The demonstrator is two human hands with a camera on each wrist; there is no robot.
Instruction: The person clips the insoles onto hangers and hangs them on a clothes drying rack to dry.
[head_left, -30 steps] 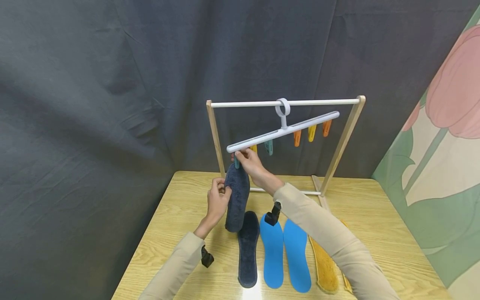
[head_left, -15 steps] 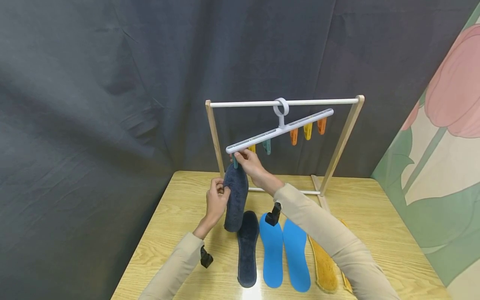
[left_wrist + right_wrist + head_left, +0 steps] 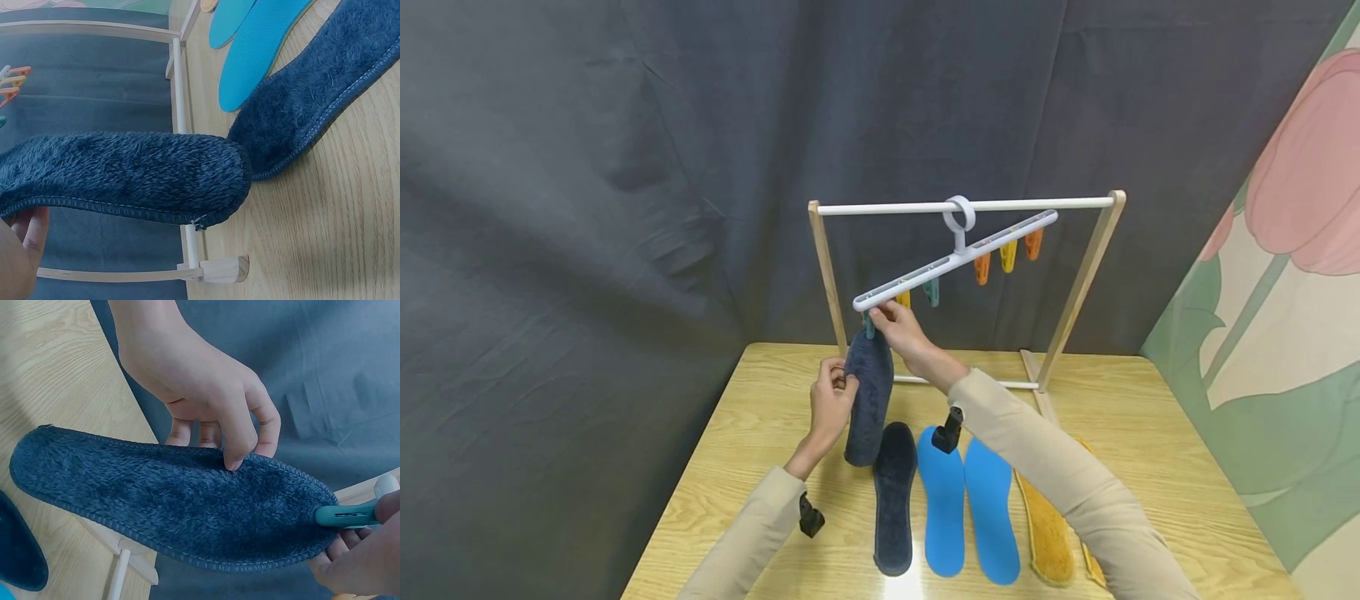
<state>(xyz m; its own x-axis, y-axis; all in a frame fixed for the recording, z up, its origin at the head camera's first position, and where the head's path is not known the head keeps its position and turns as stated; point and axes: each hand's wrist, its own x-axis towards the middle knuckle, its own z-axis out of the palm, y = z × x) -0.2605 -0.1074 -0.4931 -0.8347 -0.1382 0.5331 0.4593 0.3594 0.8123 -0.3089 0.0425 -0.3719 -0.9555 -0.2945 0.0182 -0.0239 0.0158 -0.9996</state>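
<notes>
A fluffy dark blue insole (image 3: 869, 400) hangs upright under the low left end of a white clip hanger (image 3: 955, 261). My left hand (image 3: 831, 407) pinches its side edge, thumb on the pile and fingers behind. At the top, my right hand (image 3: 910, 337) grips a teal clothespin (image 3: 347, 515) whose tip overlaps the insole's rounded end in the right wrist view. Some right fingers lie behind that end. A matching dark insole (image 3: 894, 500) lies on the table just below the held one.
The hanger's ring hooks over the white rail of a wooden rack (image 3: 1086, 283); it tilts, right end higher. Orange, yellow and teal clothespins (image 3: 982, 268) dangle from it. Two blue insoles (image 3: 943, 508) and yellow fluffy ones (image 3: 1051, 537), partly under my right sleeve, lie on the table (image 3: 760, 433).
The hanger has turned a little, its right end swinging left and up. The held insole has shifted slightly left; both hands keep their grip.
</notes>
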